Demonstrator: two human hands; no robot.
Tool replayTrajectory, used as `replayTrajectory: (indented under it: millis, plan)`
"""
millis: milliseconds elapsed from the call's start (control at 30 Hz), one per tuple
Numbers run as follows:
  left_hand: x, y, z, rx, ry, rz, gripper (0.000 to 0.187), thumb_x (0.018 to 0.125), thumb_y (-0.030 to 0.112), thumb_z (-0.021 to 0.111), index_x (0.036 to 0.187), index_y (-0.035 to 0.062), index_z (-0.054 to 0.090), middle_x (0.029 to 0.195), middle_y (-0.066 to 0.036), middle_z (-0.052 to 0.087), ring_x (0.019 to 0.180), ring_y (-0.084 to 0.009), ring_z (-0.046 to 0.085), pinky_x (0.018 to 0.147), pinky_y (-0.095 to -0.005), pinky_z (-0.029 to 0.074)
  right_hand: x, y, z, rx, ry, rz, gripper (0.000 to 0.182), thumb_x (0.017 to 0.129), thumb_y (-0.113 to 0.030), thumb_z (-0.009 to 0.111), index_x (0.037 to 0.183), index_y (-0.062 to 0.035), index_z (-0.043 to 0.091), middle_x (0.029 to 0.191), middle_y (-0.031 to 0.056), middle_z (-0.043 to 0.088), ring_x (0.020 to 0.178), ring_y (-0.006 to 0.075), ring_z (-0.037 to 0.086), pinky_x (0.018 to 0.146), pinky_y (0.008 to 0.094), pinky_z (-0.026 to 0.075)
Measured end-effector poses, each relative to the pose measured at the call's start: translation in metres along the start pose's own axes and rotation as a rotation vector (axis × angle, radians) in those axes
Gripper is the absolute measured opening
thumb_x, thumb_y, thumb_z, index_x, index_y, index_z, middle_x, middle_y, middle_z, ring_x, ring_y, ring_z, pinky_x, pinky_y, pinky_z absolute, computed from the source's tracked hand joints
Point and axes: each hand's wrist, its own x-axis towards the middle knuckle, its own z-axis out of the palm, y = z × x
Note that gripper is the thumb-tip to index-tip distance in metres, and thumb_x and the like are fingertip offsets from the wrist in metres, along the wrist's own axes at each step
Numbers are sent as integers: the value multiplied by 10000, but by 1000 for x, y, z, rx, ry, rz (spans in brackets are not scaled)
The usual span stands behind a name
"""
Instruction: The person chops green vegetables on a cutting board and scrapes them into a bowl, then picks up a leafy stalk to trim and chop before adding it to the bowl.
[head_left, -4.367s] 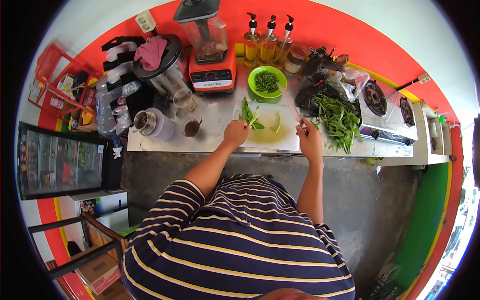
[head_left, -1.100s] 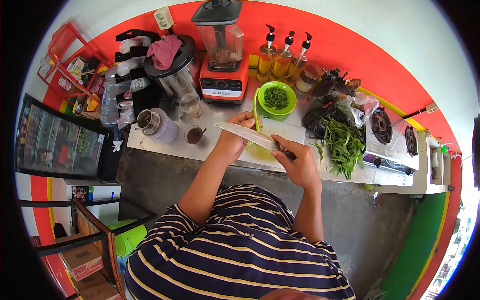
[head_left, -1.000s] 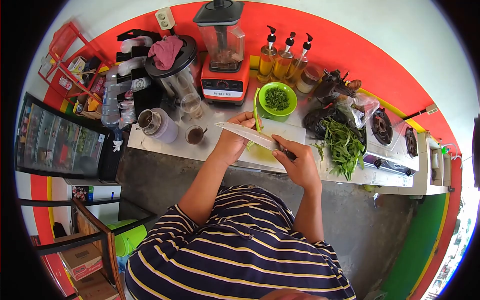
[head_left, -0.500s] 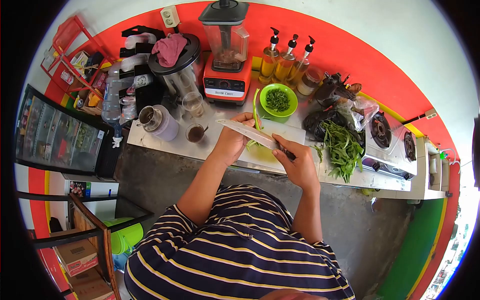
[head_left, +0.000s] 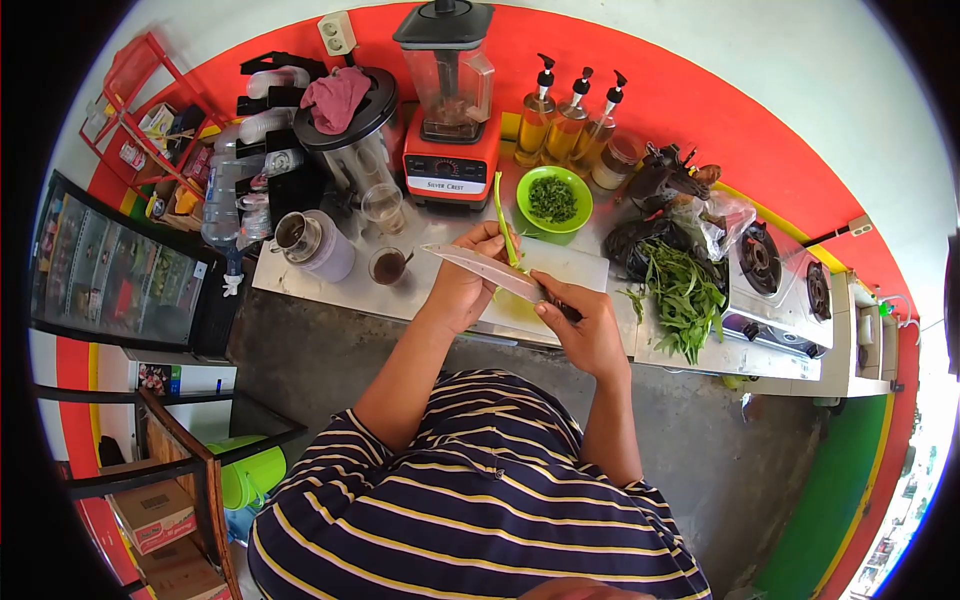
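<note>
My left hand point(head_left: 467, 284) is closed around a long green stalk point(head_left: 504, 222), whose upper end points up toward the blender. In my right hand point(head_left: 583, 322) is the dark handle of a knife point(head_left: 492, 272); the blade points left and lies across the stalk at my left fingers. Below both hands is a white cutting board point(head_left: 585, 270) with a yellowish-green area, partly hidden by the blade and fingers. Just behind the board stands a green bowl point(head_left: 525, 205) of chopped greens.
Leafy greens point(head_left: 685, 300) lie right of the board, beside a black bag point(head_left: 640, 245) and a stove point(head_left: 775, 300). Behind are a blender point(head_left: 450, 170) and pump bottles point(head_left: 567, 125). At left stand a glass point(head_left: 388, 265) and a metal jug point(head_left: 318, 248).
The stalk's upper end has tilted left. Both hands and the knife have shifted slightly left, with my right hand a little lower.
</note>
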Motion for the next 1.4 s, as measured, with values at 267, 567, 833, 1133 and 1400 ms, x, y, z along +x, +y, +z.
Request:
replayTrajectory:
  millis: [267,567,833,1133,1400]
  plan:
    - [2,-7,-9,-104,-101,43,117,1043,135,553,1104,41,586,1026,-44,629,927,-116,614,855,-258,509,1,0,5,58,21,24,377,924,-100,728,1268,42,664,818,109,644,717,145,541,680,289,471]
    - [4,-11,-7,-193,-150,38,183,1033,168,590,1165,49,545,1065,-48,599,966,-122,613,892,-266,516,3,3,9,96,59,39,379,927,-104,727,1279,23,668,812,92,638,725,132,539,676,284,466]
    - [12,-17,7,-175,-245,85,197,1016,209,627,1134,61,571,1029,-31,594,981,-107,610,875,-269,519,6,4,10,149,114,47,375,937,-96,707,1295,8,664,774,76,606,700,123,510,653,277,448]
    - [6,-28,16,-80,-202,35,157,1005,156,612,1129,65,642,1094,-8,647,973,-100,609,875,-263,450,5,-9,0,109,155,50,449,933,-78,690,1374,-53,609,694,32,478,614,102,388,568,272,363]
    - [14,-7,11,49,-147,-36,200,1005,178,631,1142,34,654,1065,-30,688,947,-99,649,840,-271,515,0,-11,-4,21,189,57,476,922,-72,705,1385,-86,598,686,42,511,590,104,364,545,272,335]
